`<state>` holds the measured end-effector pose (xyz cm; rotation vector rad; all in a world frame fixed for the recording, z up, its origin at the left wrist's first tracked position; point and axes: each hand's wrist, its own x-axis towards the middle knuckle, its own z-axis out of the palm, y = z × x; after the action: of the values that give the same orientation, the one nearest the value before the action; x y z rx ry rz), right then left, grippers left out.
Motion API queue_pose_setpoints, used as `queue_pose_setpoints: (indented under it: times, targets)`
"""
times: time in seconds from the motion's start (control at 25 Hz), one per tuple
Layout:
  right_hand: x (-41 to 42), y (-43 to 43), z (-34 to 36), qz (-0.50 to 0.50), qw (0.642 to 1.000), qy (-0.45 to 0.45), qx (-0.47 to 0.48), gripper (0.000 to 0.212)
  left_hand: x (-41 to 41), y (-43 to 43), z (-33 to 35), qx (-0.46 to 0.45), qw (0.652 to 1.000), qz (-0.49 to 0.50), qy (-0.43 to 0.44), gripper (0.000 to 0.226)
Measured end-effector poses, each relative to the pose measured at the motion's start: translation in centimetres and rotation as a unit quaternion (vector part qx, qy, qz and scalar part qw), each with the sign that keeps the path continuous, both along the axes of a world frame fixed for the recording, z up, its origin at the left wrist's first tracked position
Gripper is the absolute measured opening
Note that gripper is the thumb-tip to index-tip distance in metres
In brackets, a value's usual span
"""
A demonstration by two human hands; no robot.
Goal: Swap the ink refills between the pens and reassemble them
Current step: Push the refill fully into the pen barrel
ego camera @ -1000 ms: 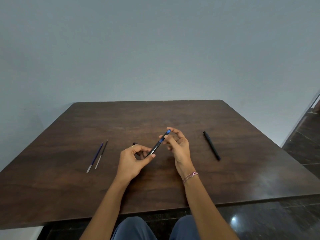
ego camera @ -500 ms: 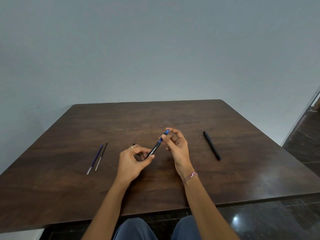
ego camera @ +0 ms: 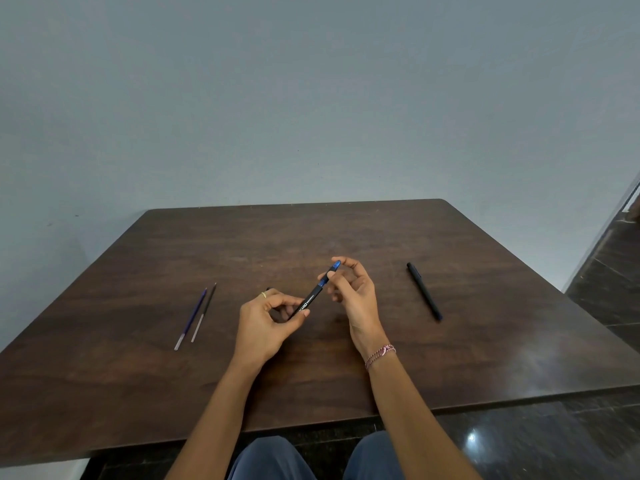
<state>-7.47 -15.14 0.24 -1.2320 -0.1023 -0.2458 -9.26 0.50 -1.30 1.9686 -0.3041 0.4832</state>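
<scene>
A black pen barrel with a blue end [ego camera: 314,293] is held tilted above the middle of the dark wooden table [ego camera: 346,233]. My left hand [ego camera: 266,323] pinches its lower end, and the fingertips of my right hand [ego camera: 353,292] grip the blue upper end. Two thin ink refills lie side by side at the left: a blue refill [ego camera: 191,318] and a black refill [ego camera: 204,311]. A second, all-black pen [ego camera: 424,291] lies on the table to the right of my hands. A small dark piece [ego camera: 267,289] peeks out just behind my left hand.
A plain grey wall stands behind the table. Dark glossy floor tiles [ego camera: 609,282] run along the right side. My knees in blue trousers [ego camera: 277,459] show below the table's near edge.
Both hands stay on the blue-ended barrel in almost the same spot. My right fingers have shifted slightly on the blue end.
</scene>
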Motion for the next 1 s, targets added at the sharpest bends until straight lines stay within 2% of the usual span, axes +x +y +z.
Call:
queue_pose_setpoints:
  times: [0.76,0.92,1.0]
  targets:
    - [0.19,0.21,-0.45,0.014,0.999,0.024,-0.040,0.012,0.23,0.04,-0.09,0.002,1.000,0.016,0.004,0.023]
    - [0.21,0.20,-0.43,0.014,0.999,0.024,-0.038,0.012,0.18,0.03,-0.09,-0.006,1.000,0.015,-0.003,0.023]
    - [0.30,0.23,-0.46,0.029,0.999,0.022,-0.001,0.014,0.23,0.01,-0.14,-0.010,1.000,0.018,-0.004,0.021]
